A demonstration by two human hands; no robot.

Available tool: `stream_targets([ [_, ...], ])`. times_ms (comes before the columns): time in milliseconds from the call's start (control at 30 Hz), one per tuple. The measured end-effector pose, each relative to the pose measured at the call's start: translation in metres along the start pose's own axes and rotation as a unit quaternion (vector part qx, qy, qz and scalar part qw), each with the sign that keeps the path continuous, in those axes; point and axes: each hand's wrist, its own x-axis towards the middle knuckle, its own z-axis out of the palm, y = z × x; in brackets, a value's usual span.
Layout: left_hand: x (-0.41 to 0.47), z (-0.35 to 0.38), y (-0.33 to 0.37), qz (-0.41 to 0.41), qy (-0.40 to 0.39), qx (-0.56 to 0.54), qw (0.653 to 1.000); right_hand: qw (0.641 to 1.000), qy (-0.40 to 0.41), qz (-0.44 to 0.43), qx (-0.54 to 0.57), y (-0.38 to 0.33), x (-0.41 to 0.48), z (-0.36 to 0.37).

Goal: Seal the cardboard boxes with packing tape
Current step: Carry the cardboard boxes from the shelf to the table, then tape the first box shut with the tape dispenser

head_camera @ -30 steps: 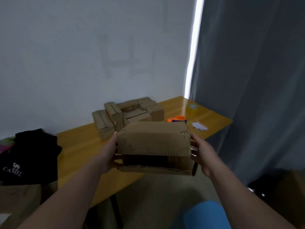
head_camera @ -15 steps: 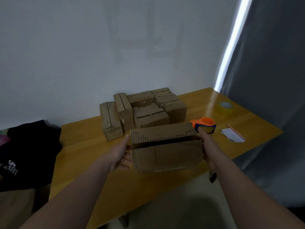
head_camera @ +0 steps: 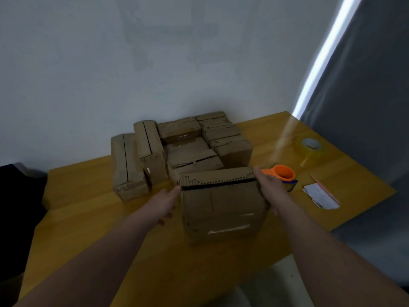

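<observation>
A brown cardboard box [head_camera: 221, 209] sits on the near part of the yellow wooden table [head_camera: 88, 218], its top flap folded over with a dark gap under the flap's edge. My left hand [head_camera: 166, 204] lies flat against the box's left side, thumb at the upper corner. My right hand [head_camera: 271, 189] presses flat on the right side, thumb on the flap's corner. An orange tape dispenser [head_camera: 284, 176] lies just behind my right hand. A clear roll of packing tape [head_camera: 311, 147] lies farther back on the right.
Several more cardboard boxes [head_camera: 181, 149] are packed together at the back of the table against the wall. Folded papers [head_camera: 321, 196] lie near the right edge. A dark garment [head_camera: 20, 196] sits off the left end. A grey curtain hangs at the right.
Both hands brought the box forward from off the table's near edge and lowered it onto the table. The view moved closer to the table.
</observation>
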Motion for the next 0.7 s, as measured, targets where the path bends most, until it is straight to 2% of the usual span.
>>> stream_targets([
  [67, 0.007, 0.003, 0.013, 0.086, 0.1, 0.105, 0.986, 0.999, 0.017, -0.017, -0.029, -0.001, 0.011, 0.002],
  [133, 0.009, 0.005, 0.029, 0.167, 0.139, 0.181, 0.959, 0.997, 0.03, -0.026, -0.06, -0.005, 0.019, 0.003],
  [200, 0.012, 0.011, 0.042, 0.224, 0.088, 0.265, 0.934, 0.994, 0.03, -0.042, -0.095, -0.012, 0.027, 0.007],
  [300, 0.02, 0.026, 0.048, 0.235, -0.019, 0.419, 0.877, 0.989, 0.014, -0.072, -0.129, -0.018, 0.039, 0.017],
  [400, 0.031, 0.036, 0.046, 0.247, -0.021, 0.501, 0.829, 0.982, 0.0, -0.102, -0.159, -0.024, 0.055, 0.026],
  [500, 0.042, 0.039, 0.05, 0.244, 0.005, 0.524, 0.816, 0.981, -0.021, -0.125, -0.149, -0.038, 0.079, 0.031],
  [700, 0.057, 0.057, 0.066, 0.223, 0.033, 0.521, 0.823, 0.972, -0.109, -0.143, -0.151, -0.057, 0.135, 0.034],
])
